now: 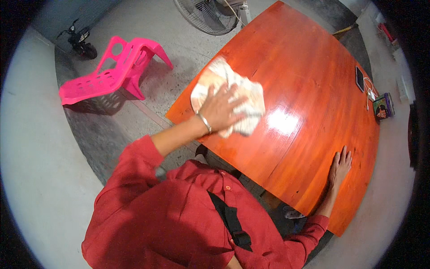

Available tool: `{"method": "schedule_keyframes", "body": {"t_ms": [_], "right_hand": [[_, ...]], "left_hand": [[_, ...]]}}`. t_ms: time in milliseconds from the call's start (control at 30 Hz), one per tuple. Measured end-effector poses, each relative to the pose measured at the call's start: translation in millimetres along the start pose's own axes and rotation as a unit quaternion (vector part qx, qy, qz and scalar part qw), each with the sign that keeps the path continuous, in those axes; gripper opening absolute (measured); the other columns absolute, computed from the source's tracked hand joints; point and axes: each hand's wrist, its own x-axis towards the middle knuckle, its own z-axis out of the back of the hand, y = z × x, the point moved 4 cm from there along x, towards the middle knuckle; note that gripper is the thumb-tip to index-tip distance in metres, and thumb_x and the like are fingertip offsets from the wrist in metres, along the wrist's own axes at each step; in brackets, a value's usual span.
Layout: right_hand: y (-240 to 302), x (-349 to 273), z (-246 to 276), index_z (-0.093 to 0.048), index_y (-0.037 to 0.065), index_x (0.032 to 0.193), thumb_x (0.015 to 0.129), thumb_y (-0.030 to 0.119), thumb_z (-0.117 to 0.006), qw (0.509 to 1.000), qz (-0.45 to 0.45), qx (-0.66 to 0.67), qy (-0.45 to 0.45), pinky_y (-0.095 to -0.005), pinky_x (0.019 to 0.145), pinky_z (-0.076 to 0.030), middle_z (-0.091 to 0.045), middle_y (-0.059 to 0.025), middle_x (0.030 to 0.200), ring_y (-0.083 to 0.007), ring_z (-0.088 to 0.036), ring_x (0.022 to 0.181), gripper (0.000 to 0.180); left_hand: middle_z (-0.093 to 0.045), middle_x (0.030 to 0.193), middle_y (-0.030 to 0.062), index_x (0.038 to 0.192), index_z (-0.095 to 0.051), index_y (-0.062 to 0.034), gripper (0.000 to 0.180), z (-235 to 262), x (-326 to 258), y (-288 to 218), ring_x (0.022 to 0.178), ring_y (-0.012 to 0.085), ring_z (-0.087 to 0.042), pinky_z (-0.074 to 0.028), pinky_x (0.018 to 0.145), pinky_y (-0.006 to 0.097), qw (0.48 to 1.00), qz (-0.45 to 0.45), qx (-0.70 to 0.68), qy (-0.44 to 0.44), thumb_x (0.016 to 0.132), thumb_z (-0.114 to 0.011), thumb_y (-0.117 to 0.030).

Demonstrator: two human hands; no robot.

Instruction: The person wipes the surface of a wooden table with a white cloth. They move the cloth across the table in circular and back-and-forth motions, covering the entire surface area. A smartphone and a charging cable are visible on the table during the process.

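A cream-white cloth with faint tan patches lies crumpled near the left edge of a glossy orange-brown wooden table. Flat on top of it is my left hand, open, its fingers spread and slightly blurred; a silver bangle circles the wrist. The cloth's part beneath the palm is hidden. My right hand rests open on the bare wood toward the right side of the table, fingers extended and holding nothing. Both forearms come out of red sleeves.
Along the table's right edge lie a phone, a white cable and a dark printed container. On the floor to the left are a pink plastic chair and a small black toy motorbike. A fan stands beyond the table's far left.
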Motion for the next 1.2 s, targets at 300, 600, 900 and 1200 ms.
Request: {"method": "schedule_keyframes", "body": {"t_ms": [300, 600, 900, 1200], "right_hand": [[-12, -12, 2, -0.037, 0.021, 0.145, 0.097, 0.049, -0.035, 1.000, -0.027, -0.006, -0.003, -0.0542, 0.111, -0.016, -0.028, -0.0168, 0.152, -0.0383, -0.023, 0.140, 0.056], [-14, -2, -5, -0.037, 0.022, 0.145, 0.097, 0.050, -0.034, 1.000, -0.007, -0.009, -0.007, -0.0560, 0.110, -0.016, -0.028, -0.0171, 0.152, -0.0401, -0.024, 0.139, 0.056], [-10, -7, -1, -0.037, 0.022, 0.145, 0.097, 0.050, -0.034, 1.000, -0.012, -0.003, -0.006, -0.0544, 0.110, -0.017, -0.029, -0.0175, 0.151, -0.0407, -0.024, 0.139, 0.056], [-14, -1, -4, -0.038, 0.021, 0.144, 0.097, 0.049, -0.036, 1.000, 0.009, -0.022, -0.011, -0.0547, 0.110, -0.019, -0.030, -0.0179, 0.151, -0.0418, -0.027, 0.137, 0.055]], "left_hand": [[-0.038, 0.145, 0.0186, 0.133, -0.053, -0.0234, 0.051, 23, -57, 57, 0.132, 0.0413, -0.036, -0.026, 0.107, 0.056, 0.999, 0.047, 0.000, 0.023, 0.087, -0.058, -0.045], [-0.044, 0.141, 0.0164, 0.130, -0.055, -0.0234, 0.054, 7, -28, -55, 0.130, 0.0396, -0.040, -0.027, 0.103, 0.063, 0.993, -0.088, -0.076, 0.005, 0.084, -0.060, -0.051], [-0.041, 0.143, 0.0181, 0.132, -0.054, -0.0205, 0.051, 23, -72, 57, 0.132, 0.0402, -0.038, -0.029, 0.110, 0.047, 0.999, 0.024, -0.046, 0.013, 0.085, -0.064, -0.038], [-0.037, 0.146, 0.0165, 0.132, -0.053, -0.0260, 0.053, 8, -36, -9, 0.135, 0.0387, -0.034, -0.025, 0.108, 0.058, 0.996, -0.059, -0.067, 0.024, 0.085, -0.059, -0.051]]}}
